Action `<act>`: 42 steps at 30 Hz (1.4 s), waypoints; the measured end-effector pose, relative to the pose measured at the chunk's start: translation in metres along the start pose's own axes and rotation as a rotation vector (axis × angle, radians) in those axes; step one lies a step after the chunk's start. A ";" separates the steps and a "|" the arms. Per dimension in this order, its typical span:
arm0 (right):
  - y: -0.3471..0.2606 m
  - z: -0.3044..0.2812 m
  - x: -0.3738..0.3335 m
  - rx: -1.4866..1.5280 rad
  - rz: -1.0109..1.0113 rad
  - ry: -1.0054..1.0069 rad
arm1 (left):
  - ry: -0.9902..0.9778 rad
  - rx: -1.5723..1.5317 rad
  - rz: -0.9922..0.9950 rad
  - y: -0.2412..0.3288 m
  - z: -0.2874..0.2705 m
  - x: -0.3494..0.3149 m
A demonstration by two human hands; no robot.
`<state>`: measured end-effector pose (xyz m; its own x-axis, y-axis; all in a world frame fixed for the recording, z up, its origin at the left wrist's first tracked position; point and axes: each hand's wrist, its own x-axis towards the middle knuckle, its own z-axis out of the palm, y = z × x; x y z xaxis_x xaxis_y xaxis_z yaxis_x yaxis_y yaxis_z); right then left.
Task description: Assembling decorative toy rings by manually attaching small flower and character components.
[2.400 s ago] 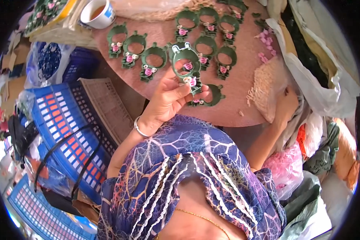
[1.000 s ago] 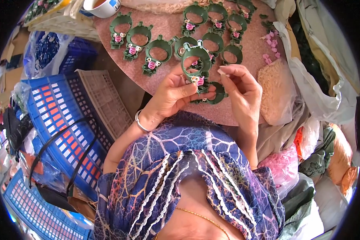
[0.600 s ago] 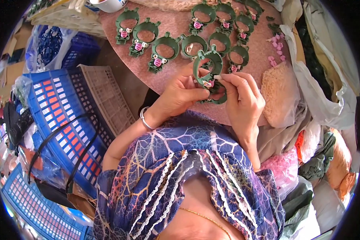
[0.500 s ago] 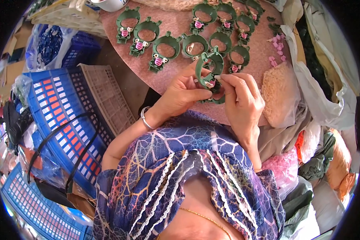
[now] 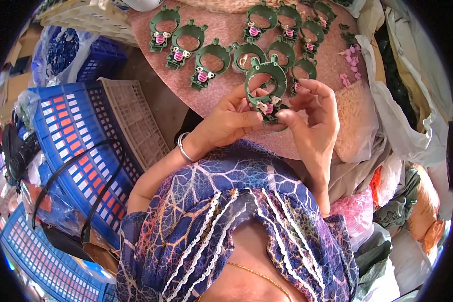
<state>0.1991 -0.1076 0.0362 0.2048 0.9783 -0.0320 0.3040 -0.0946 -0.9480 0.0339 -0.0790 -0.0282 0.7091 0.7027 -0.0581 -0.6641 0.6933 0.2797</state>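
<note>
My left hand (image 5: 231,117) is closed on the lower left of a green plastic ring-shaped part (image 5: 283,83), its thumb in front. The part is upright, with two small knobs on top and pink and white pieces (image 5: 268,107) below the ring. My right hand (image 5: 317,113) grips the part's lower right edge with its thumb; the index finger is raised away and the other fingertips are partly hidden behind. Just beyond my hands, several similar green ring parts (image 5: 221,49) lie on the pink tabletop (image 5: 161,65), many with pink and white pieces attached.
Small pink pieces (image 5: 352,63) lie on the table's right side, near a clear bag of cream-coloured bits (image 5: 355,121). Left of me stand a blue plastic basket (image 5: 60,146) and a beige crate (image 5: 136,121). Plastic bags (image 5: 355,211) crowd the lower right.
My right hand has gone from a pinch at the part's middle to its lower right edge, index finger lifting away. The green part has turned to face me more fully.
</note>
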 end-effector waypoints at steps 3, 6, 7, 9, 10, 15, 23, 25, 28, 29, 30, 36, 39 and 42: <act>0.001 0.005 0.002 0.275 0.161 -0.024 | -0.009 0.014 0.000 -0.003 -0.004 -0.001; -0.002 0.000 0.007 0.378 0.269 -0.120 | -0.008 0.071 -0.018 -0.002 -0.003 -0.002; -0.003 -0.001 0.009 0.429 0.332 -0.166 | 0.006 0.123 -0.031 0.000 -0.002 -0.002; -0.005 -0.005 0.010 0.382 0.317 -0.199 | 0.014 0.212 -0.042 0.000 -0.003 -0.004; -0.005 -0.006 0.011 0.334 0.300 -0.229 | 0.019 0.301 -0.053 0.001 -0.004 -0.006; -0.004 0.003 0.002 0.304 0.175 -0.104 | 0.020 0.289 -0.036 0.007 0.008 -0.006; 0.005 0.014 -0.004 -0.073 -0.280 0.142 | -0.033 0.414 0.121 -0.001 -0.016 -0.008; 0.000 0.018 -0.006 -0.093 -0.253 0.148 | -0.016 0.524 0.210 -0.003 -0.009 -0.006; -0.006 0.022 -0.009 -0.041 -0.129 0.162 | 0.021 0.680 0.299 -0.002 -0.002 -0.004; -0.008 0.023 -0.010 0.035 -0.033 0.168 | 0.044 0.730 0.302 -0.001 -0.001 -0.003; -0.012 0.023 -0.010 0.035 -0.033 0.168 | 0.044 0.730 0.301 0.000 0.000 -0.003; -0.008 0.014 -0.003 -0.136 -0.433 0.161 | 0.095 0.082 0.236 -0.007 -0.006 0.000; -0.014 0.011 -0.001 -0.298 -0.461 0.069 | 0.064 0.066 0.239 -0.008 -0.007 0.000; -0.017 0.004 0.005 -0.458 -0.560 -0.017 | 0.049 0.157 0.166 -0.005 -0.010 -0.002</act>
<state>0.1912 -0.1006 0.0511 -0.1096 0.9051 0.4108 0.7193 0.3575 -0.5957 0.0333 -0.0826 -0.0391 0.5785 0.8145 -0.0441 -0.7229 0.5370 0.4349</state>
